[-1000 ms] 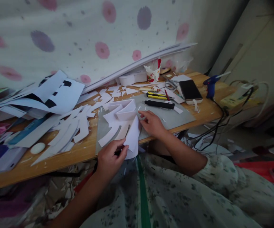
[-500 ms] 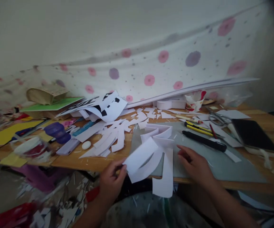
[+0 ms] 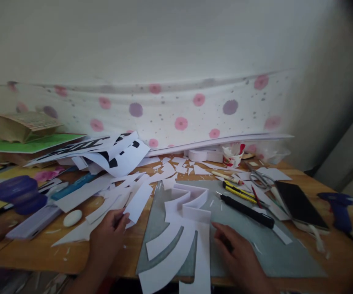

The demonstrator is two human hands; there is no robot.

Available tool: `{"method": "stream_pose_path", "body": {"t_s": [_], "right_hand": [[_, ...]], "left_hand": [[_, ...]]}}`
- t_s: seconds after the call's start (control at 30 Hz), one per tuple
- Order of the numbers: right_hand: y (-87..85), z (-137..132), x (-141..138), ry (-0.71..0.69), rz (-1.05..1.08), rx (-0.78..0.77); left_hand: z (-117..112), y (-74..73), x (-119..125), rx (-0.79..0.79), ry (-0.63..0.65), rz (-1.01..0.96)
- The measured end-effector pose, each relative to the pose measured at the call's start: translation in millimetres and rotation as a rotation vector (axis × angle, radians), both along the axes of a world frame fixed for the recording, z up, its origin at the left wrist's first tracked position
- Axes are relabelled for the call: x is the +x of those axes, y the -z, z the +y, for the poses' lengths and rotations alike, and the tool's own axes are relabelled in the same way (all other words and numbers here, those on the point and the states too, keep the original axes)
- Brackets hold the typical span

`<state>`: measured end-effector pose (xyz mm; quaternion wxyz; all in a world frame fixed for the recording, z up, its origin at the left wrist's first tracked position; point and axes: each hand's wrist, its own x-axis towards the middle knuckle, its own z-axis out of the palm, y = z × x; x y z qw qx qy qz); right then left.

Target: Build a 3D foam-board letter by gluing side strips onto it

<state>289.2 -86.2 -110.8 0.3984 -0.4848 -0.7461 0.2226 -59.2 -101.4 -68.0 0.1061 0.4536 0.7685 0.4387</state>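
My left hand [image 3: 109, 232] pinches a short white rectangular strip [image 3: 140, 204] between thumb and fingers, above the white scraps left of the mat. On the grey-green cutting mat [image 3: 240, 249] lies a white cut-out shape [image 3: 167, 255] with curved arms, its lower end reaching past the table's front edge. Thin white walls [image 3: 191, 198] stand up in a zigzag along its upper part. My right hand [image 3: 237, 253] is beside the cut-out's right edge, fingers loosely bent and apart, with nothing seen in them.
Right of the cut-out lie a black pen-shaped tool [image 3: 248, 210], a yellow cutter [image 3: 239, 192], scissors [image 3: 262, 179], a black phone [image 3: 300, 204] and a blue glue gun [image 3: 337, 208]. White scraps [image 3: 103, 208] spread leftward, near a purple container [image 3: 18, 194]. A cup [image 3: 233, 157] stands behind.
My left hand has moved left with the white strip, away from the cut-out. My right hand stays near the cut-out's right edge. The camera view has levelled and shifted.
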Motion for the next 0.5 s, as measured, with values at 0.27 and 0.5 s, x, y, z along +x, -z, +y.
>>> {"method": "stream_pose_path", "body": {"t_s": [0.27, 0.5], "right_hand": [[-1.0, 2.5, -0.4, -0.033, -0.020, -0.041], [-9.4, 5.0, -4.0, -0.036, -0.058, -0.032]], "left_hand": [[19.3, -14.4, 1.4, -0.291, 0.030, 0.378], [1.6, 6.5, 16.1, -0.108, 0.290, 0.468]]}}
